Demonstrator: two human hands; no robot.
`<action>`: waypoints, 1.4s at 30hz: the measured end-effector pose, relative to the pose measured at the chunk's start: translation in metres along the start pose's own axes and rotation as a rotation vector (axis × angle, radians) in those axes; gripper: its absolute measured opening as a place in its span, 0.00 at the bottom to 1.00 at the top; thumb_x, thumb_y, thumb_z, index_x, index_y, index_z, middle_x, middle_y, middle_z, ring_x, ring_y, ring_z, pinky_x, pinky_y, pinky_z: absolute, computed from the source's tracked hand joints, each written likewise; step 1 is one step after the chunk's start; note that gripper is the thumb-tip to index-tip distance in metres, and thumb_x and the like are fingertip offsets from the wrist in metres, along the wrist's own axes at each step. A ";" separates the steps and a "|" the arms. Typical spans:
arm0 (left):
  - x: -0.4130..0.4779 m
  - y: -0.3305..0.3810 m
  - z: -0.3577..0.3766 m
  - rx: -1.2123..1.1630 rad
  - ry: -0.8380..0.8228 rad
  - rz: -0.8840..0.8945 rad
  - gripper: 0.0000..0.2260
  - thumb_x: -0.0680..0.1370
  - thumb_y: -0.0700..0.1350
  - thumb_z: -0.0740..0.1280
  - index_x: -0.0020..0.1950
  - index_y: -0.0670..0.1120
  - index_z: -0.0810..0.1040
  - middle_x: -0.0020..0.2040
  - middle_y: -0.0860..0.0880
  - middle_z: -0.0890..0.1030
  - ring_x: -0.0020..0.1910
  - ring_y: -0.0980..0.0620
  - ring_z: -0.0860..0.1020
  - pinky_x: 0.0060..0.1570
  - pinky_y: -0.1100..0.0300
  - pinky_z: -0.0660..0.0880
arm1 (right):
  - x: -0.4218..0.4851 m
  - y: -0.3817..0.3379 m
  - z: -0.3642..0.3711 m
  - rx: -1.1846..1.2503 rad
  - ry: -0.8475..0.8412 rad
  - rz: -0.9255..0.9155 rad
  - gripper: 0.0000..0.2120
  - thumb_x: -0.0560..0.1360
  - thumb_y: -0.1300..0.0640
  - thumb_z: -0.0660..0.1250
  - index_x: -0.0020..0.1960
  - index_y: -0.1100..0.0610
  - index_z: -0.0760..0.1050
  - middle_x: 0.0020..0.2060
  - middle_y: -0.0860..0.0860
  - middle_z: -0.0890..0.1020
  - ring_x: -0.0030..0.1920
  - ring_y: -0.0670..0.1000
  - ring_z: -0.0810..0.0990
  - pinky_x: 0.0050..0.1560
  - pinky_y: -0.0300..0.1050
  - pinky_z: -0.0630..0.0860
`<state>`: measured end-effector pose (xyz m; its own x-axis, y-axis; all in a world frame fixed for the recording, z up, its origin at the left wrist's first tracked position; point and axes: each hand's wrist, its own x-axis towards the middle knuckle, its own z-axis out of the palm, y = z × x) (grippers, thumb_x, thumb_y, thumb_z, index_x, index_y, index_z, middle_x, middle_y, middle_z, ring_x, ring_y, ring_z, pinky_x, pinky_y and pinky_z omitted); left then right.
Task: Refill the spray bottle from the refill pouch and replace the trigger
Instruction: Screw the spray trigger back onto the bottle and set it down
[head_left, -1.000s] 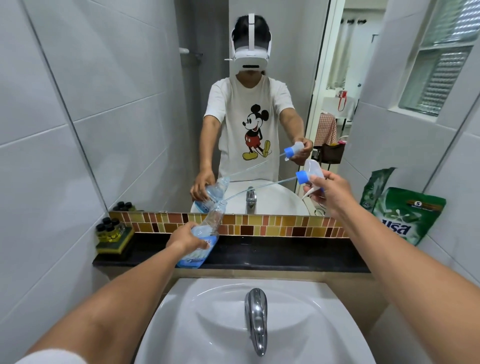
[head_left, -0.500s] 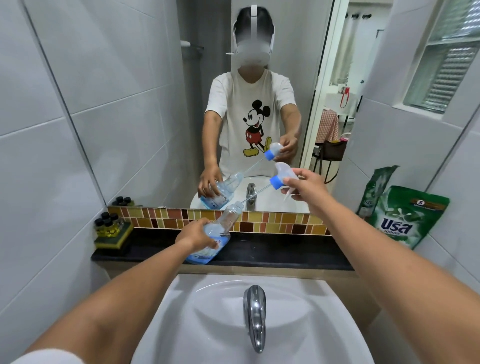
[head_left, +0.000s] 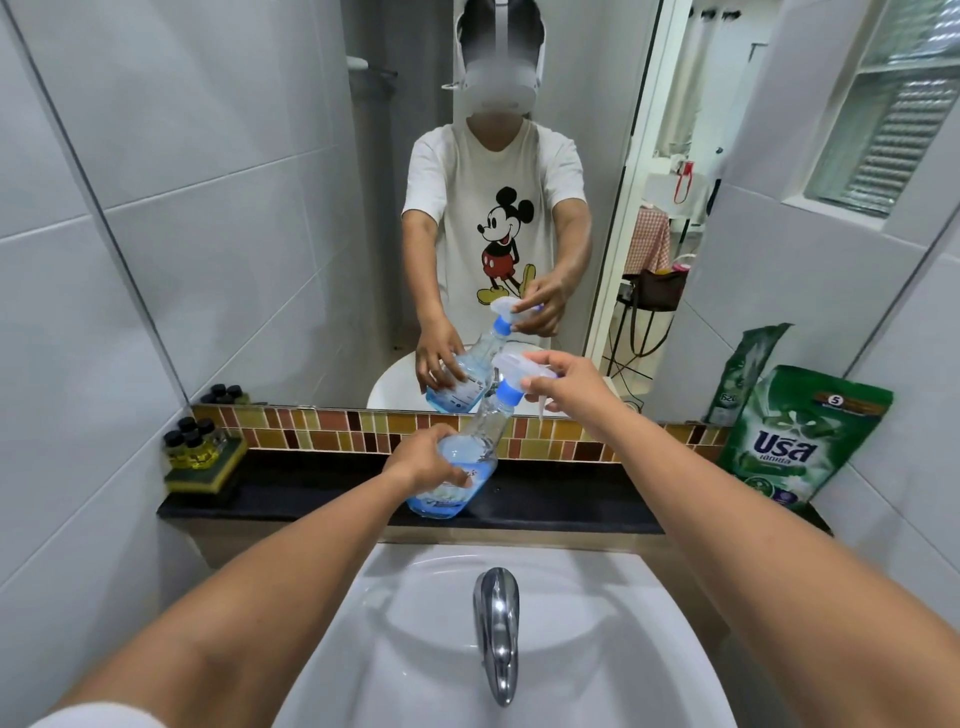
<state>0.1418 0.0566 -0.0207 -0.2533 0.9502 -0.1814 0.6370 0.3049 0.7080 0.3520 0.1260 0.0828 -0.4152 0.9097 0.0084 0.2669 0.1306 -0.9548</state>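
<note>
A clear spray bottle with blue liquid in its lower part leans to the right on the black ledge. My left hand grips its body. My right hand holds the white trigger head, whose blue collar sits on the bottle's neck. A green refill pouch stands upright at the right end of the ledge, leaning on the wall. The mirror behind shows the same hands and bottle.
A white basin with a chrome tap lies just below the ledge. Several small dark-capped bottles stand on a sponge at the ledge's left end. Tiled walls close in on both sides.
My right hand has brought the trigger head left and down. Its dip tube has slid into the bottle, and the blue collar now rests on the neck. The left hand has kept its grip.
</note>
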 end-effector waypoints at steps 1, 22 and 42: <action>0.001 0.000 0.002 -0.006 -0.003 -0.004 0.25 0.65 0.46 0.82 0.57 0.54 0.76 0.55 0.51 0.83 0.53 0.50 0.81 0.54 0.49 0.80 | 0.001 0.002 -0.001 0.000 -0.004 0.002 0.14 0.76 0.64 0.71 0.55 0.47 0.79 0.47 0.54 0.83 0.44 0.50 0.80 0.41 0.41 0.75; 0.012 -0.003 0.003 0.038 -0.047 0.009 0.25 0.64 0.49 0.82 0.56 0.56 0.75 0.55 0.53 0.82 0.53 0.50 0.80 0.53 0.50 0.80 | 0.011 0.029 0.005 0.120 -0.068 0.044 0.22 0.71 0.66 0.74 0.62 0.52 0.75 0.58 0.61 0.82 0.46 0.54 0.81 0.34 0.39 0.74; 0.014 -0.002 0.003 0.078 -0.046 0.026 0.26 0.63 0.52 0.82 0.57 0.56 0.75 0.54 0.54 0.83 0.52 0.51 0.81 0.53 0.49 0.81 | 0.017 0.031 0.005 -0.046 0.034 -0.005 0.23 0.69 0.58 0.79 0.61 0.56 0.76 0.52 0.55 0.82 0.50 0.54 0.82 0.45 0.42 0.80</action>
<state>0.1387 0.0695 -0.0267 -0.2036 0.9593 -0.1958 0.6984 0.2825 0.6576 0.3484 0.1435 0.0518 -0.3867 0.9219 0.0242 0.3049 0.1526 -0.9401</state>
